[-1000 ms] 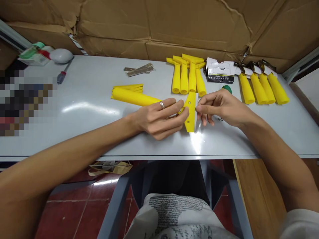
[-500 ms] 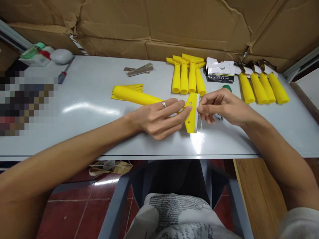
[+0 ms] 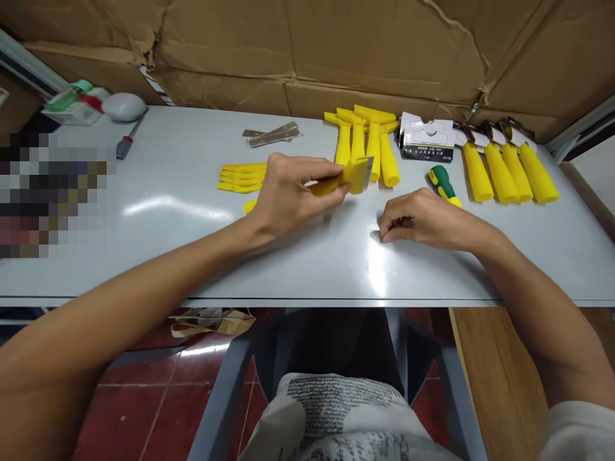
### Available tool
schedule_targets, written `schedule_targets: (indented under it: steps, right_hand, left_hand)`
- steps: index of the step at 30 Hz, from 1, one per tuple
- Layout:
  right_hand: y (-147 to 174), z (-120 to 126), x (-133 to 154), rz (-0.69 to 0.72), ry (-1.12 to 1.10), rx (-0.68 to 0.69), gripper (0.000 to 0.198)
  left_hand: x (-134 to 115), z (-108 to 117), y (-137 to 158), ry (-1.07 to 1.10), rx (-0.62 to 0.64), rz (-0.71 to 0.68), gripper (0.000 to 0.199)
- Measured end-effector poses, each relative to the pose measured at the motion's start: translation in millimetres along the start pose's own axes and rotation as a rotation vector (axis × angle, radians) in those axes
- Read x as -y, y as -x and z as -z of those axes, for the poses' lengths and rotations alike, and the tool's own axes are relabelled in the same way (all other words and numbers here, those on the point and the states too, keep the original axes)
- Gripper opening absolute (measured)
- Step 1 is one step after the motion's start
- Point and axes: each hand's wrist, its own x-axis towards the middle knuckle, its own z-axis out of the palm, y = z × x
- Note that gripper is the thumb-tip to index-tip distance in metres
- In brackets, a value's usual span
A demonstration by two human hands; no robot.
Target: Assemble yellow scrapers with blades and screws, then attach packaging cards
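Note:
My left hand [image 3: 298, 192] grips a yellow scraper [image 3: 356, 177] between thumb and fingers, lifted above the table. A metal blade [image 3: 369, 169] lies along the front of its head, now seen nearly edge-on. Part of the yellow handle shows behind my wrist. On the tabletop to the right, my right hand [image 3: 416, 218] has its fingertips pinched together; whatever they hold, if anything, is hidden. Just beyond that hand lies a stubby green and yellow screwdriver [image 3: 444, 184]. Several flat yellow pieces [image 3: 240, 178] lie stacked left of my left hand, partly covered by it.
Yellow scraper handles [image 3: 375, 118] lie at the back beside a white and black box [image 3: 426, 137]. Scrapers with dark-covered heads [image 3: 500, 168] are at the right. Thin wrapped blades [image 3: 275, 134] lie back centre. Another screwdriver [image 3: 125, 146] is at the left. Cardboard [image 3: 336, 51] lines the back.
My left hand has lifted and turned the scraper so its head tilts up. My right hand has left the blade and moved down to the table, its fingers closing, uncovering the green screwdriver.

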Motion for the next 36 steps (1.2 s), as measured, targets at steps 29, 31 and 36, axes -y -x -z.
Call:
schedule_targets:
  steps: [29,31,36]
  right_hand:
    - [-13.7,-18.5,4.0,0.014,-0.877,-0.504,0.042]
    - [-15.6,-21.3,5.6,0.032,-0.913,-0.476,0.042]
    - [-18.2,-27.9,6.6,0.049,-0.96,-0.4,0.045]
  left_hand:
    - [-30.3,6.1,-5.9,0.674,0.487,0.605,0.04]
    - [-32.0,5.5,-5.3,0.692,0.489,0.591,0.041]
    - [-34.4,4.8,-3.1,0.713,0.523,0.579,0.038]
